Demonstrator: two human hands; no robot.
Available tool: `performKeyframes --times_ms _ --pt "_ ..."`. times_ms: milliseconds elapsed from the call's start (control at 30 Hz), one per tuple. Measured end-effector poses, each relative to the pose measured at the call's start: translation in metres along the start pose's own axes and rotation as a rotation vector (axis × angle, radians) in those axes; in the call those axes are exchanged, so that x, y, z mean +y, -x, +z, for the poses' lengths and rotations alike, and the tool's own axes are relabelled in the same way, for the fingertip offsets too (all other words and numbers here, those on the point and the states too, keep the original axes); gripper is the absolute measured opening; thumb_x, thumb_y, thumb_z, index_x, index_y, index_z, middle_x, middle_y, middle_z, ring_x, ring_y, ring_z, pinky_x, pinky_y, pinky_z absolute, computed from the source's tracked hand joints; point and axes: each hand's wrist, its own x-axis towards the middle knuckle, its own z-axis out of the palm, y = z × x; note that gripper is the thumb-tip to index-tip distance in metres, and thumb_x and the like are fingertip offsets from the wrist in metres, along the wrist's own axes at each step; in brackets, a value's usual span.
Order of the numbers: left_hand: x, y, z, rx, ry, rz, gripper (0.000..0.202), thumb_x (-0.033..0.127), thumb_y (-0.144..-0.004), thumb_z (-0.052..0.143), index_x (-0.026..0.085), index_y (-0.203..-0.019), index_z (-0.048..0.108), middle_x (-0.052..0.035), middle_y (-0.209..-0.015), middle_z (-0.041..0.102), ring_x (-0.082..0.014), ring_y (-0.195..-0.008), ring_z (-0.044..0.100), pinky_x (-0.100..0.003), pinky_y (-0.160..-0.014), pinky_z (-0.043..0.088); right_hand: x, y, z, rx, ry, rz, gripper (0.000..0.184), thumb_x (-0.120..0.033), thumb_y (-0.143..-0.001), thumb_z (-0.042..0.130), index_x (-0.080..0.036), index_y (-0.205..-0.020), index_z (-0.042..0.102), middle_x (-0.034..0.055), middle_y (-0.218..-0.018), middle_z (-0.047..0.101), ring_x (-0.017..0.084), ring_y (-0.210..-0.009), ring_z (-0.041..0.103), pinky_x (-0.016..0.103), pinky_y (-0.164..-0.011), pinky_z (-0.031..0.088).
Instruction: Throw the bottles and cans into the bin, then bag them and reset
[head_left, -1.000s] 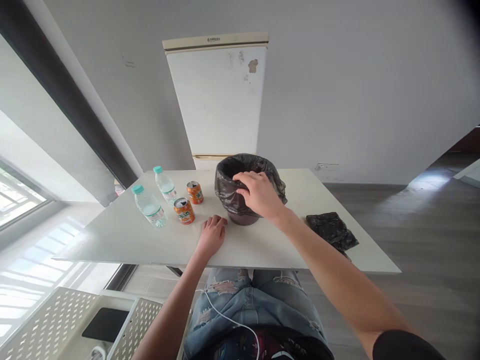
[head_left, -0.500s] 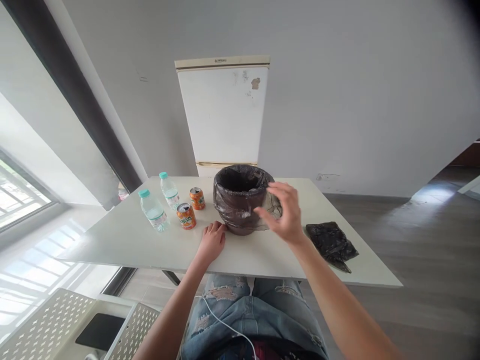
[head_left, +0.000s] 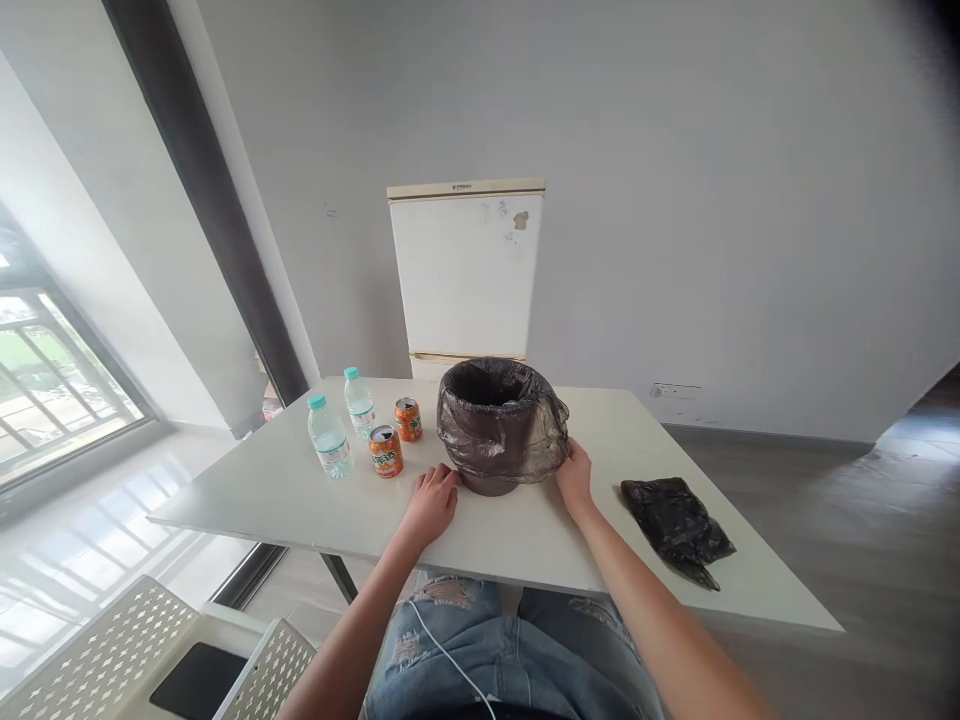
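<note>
A small bin lined with a dark plastic bag (head_left: pixel 499 425) stands in the middle of the white table (head_left: pixel 525 530). My left hand (head_left: pixel 433 500) rests flat on the tabletop just left of the bin's base, fingers stretched out. On the bin's right side, my right hand (head_left: pixel 576 472) lies beside it, fingertips touching the bag's loose edge, fingers extended. Neither hand holds anything.
Two water bottles (head_left: pixel 328 437) (head_left: pixel 359 403) and two orange cans (head_left: pixel 385 451) (head_left: pixel 408 419) stand left of the bin. A folded pile of black bags (head_left: pixel 675 515) lies at the right. A white fridge (head_left: pixel 466 270) stands behind the table. A perforated white chair (head_left: pixel 150 650) is at lower left.
My right hand left the bin's rim, swung right and came down beside the bin. My left hand stayed on the table. The camera tilted upward.
</note>
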Motion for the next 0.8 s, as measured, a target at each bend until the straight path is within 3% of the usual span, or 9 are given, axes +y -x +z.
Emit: performKeyframes --times_ms 167,400,567,700,800 --pt "0.002 -0.001 -0.002 -0.015 -0.016 -0.011 0.027 0.011 -0.097 0.045 0.021 -0.113 0.064 -0.0111 -0.120 0.063 -0.0278 -0.114 0.059 -0.044 -0.100 0.044 0.017 -0.004 0.006 -0.107 0.040 -0.004 0.028 -0.045 -0.082 0.049 -0.020 -0.074 0.059 0.0070 -0.077 0.070 0.022 -0.079 0.054 0.030 -0.069 0.043" --pt "0.000 -0.001 -0.004 0.027 0.062 0.024 0.027 0.011 -0.099 0.041 0.020 -0.109 0.063 -0.0104 -0.116 0.063 -0.0258 -0.110 0.062 -0.042 -0.099 0.047 0.019 -0.009 0.007 -0.214 0.128 -0.005 0.033 -0.042 -0.084 0.054 -0.017 -0.093 0.073 0.0132 -0.091 0.077 0.027 -0.086 0.064 0.033 -0.074 0.049" --pt "0.004 0.005 -0.012 0.139 0.177 0.098 0.026 0.012 -0.101 0.036 0.023 -0.102 0.060 -0.0064 -0.103 0.066 -0.0206 -0.099 0.063 -0.033 -0.092 0.050 0.021 -0.012 0.007 -0.231 0.173 -0.003 0.033 -0.037 -0.083 0.054 -0.015 -0.097 0.075 0.0146 -0.091 0.077 0.029 -0.087 0.066 0.034 -0.076 0.049" --pt "0.010 0.017 -0.017 0.234 0.148 0.064 0.027 0.015 -0.101 0.035 0.024 -0.088 0.057 -0.0037 -0.086 0.064 -0.0169 -0.077 0.059 -0.029 -0.073 0.047 0.024 -0.013 0.008 -0.232 0.185 -0.012 0.030 -0.037 -0.084 0.053 -0.017 -0.094 0.073 0.0141 -0.092 0.078 0.029 -0.090 0.067 0.033 -0.079 0.049" --pt "0.006 0.023 -0.038 0.451 0.126 -0.011 0.030 0.019 -0.098 0.036 0.024 -0.073 0.050 -0.0045 -0.073 0.059 -0.0173 -0.068 0.056 -0.030 -0.068 0.046 0.027 -0.014 0.008 -0.231 0.190 -0.010 0.029 -0.036 -0.085 0.050 -0.017 -0.089 0.071 0.0140 -0.091 0.077 0.028 -0.089 0.066 0.033 -0.077 0.049"
